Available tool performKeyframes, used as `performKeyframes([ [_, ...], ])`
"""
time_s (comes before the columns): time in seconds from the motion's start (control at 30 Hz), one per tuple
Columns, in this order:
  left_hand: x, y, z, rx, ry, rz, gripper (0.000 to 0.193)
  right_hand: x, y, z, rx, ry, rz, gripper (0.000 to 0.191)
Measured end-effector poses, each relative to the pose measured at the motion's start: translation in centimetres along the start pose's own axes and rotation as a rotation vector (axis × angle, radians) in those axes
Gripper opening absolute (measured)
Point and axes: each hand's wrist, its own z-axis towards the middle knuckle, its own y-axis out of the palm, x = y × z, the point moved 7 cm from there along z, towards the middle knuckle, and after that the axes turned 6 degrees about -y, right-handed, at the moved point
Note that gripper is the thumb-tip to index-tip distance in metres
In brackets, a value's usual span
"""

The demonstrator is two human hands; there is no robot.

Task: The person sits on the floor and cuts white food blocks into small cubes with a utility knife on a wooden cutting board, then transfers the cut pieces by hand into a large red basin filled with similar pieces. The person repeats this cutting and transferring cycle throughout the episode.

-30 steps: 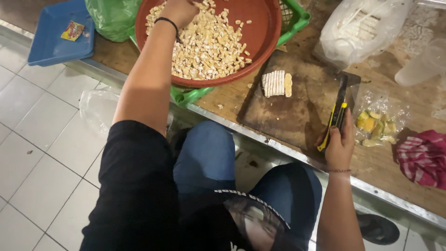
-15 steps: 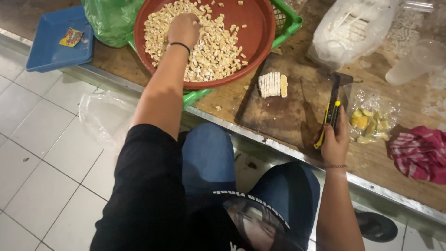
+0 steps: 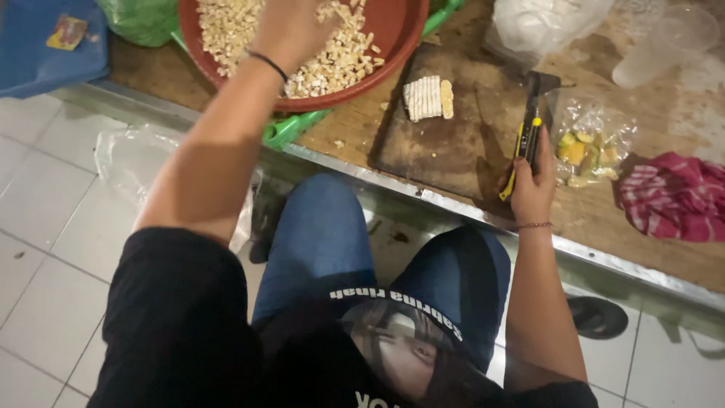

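Red bowl holds chopped pieces (left hand inside).

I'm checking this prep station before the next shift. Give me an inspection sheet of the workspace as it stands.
Surface: worn wooden table with metal edge.
Job's things: red bowl of chopped pale pieces; sliced block on dark cutting board.
Clutter: bag of yellow scraps, red striped cloth, plastic cup, white bag, blue tray.
Grippers: left hand over the bowl; right hand grips a knife.
Cables: nothing seen.
Surroundings: white tiled floor.
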Motion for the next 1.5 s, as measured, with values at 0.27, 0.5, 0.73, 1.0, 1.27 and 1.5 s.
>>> performKeyframes([
  [0.27, 11.5, 11.8, -9.0, -0.424, 0.086, -0.168, 0.038, -1.1, -0.9, -0.5, -0.039, -0.076, -0.105, 0.067],
  [0.5, 9.5, 20.3, -8.4, -0.16, -0.192, -0.433, 0.077, -0.8, -1.9, -1.8, 0.043, 0.072, -0.081, 0.076],
  [0.73, 7.0, 24.4, -8.3, -0.101, -0.363, -0.827, 0.048, -2.1, -1.9, -2.6, 0.0, 0.008, -0.149, 0.073],
  [1.0, 5.9, 22.5, -9.4, 0.031, -0.397, -0.713, 0.045, -2.5, -1.6, -3.2, 0.066, 0.137, -0.067, 0.08],
  [1.27, 6.5, 23.6, -11.9, -0.062, -0.517, -1.073, 0.029, -2.9, -1.7, -3.2, 0.093, 0.142, -0.029, 0.077],
  [1.5, 8.2, 16.5, -18.0, -0.08, -0.213, -0.906, 0.026, -3.3, -1.6, -2.6, 0.097, 0.139, -0.079, 0.071],
])
